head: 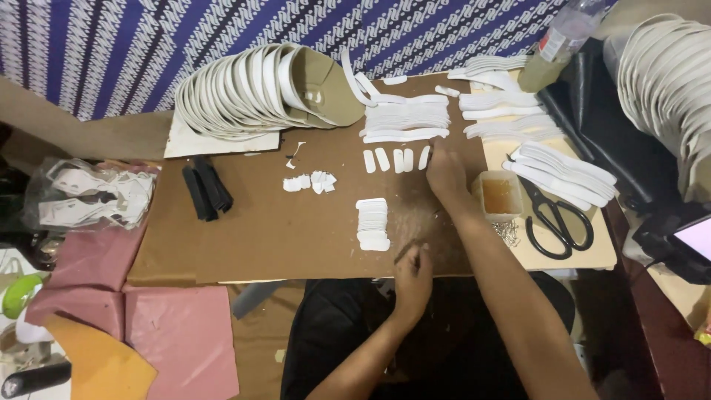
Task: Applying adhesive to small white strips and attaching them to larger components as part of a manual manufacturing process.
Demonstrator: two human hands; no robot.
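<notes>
My right hand [446, 175] reaches forward over the brown board [259, 230], its fingertips on the rightmost of several small white strips [396, 159] laid in a row. My left hand [412, 280] rests at the board's near edge with fingers curled, seemingly around a thin dark tool that I cannot make out. A short stack of white oval tabs [372, 223] lies between the two hands. Piles of long white curved pieces [406, 118] sit just beyond the row.
A fanned stack of tan cap brims [259, 92] sits at the back left. Black scissors [555, 218], a small glue tub [498, 194] and more white pieces [563, 174] lie right. Black strips [206, 189], white scraps [309, 181], pink fabric [178, 333] and a plastic bag [92, 196] are left.
</notes>
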